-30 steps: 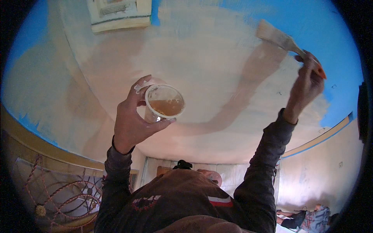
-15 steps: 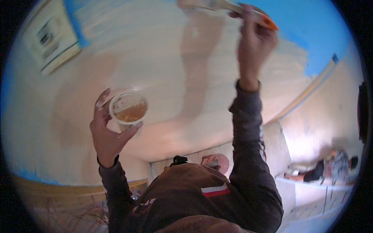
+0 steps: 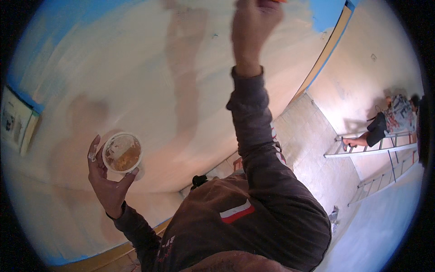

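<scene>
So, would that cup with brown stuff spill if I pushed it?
The cup would probably spill if tipped, since it's open and brown liquid shows inside. It's likely fairly light: the left hand holds it alone.

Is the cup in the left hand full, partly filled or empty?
Partly filled: brownish liquid lies in the cup, whose inner wall shows pale and smeared beside it.

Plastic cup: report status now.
Left hand gripping plastic cup. Brownish liquid inside. Right hand at top edge, orange brush handle barely showing. Cup's mouth unobstructed.
</scene>
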Available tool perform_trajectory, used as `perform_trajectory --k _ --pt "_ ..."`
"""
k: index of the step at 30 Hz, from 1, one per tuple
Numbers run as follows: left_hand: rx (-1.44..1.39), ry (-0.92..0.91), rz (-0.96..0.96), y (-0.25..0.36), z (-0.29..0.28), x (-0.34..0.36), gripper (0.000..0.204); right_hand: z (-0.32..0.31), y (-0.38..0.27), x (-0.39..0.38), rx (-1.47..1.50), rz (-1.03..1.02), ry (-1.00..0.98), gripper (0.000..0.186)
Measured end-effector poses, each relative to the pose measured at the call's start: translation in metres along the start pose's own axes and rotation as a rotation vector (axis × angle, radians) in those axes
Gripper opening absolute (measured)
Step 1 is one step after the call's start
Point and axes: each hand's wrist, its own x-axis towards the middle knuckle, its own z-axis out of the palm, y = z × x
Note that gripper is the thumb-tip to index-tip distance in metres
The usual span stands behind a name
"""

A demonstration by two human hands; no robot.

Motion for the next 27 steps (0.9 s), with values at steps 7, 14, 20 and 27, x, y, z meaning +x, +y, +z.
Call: perform_trajectory --k 7,14,20,27 --pt "0.024 -0.03 0.02 -0.007 0.0 -0.002 0.101 -0.003 0.007 -0.007 -0.112 0.12 -0.228 0.017" --pt "0.034 -0.036 -0.022 -0.012 -0.003 -0.002 0.1 -0.093 0.038 0.034 -0.49 -0.05 0.074 0.028" --pt "0.036 -0.059 0.007 -0.014 -0.002 -0.003 0.103 -0.04 0.017 -0.013 -0.105 0.252 -0.159 0.02" --pt "-0.071 -0.122 0.026 0.014 -0.001 0.007 0.105 -0.082 0.042 0.063 -0.365 0.027 -0.155 0.022"
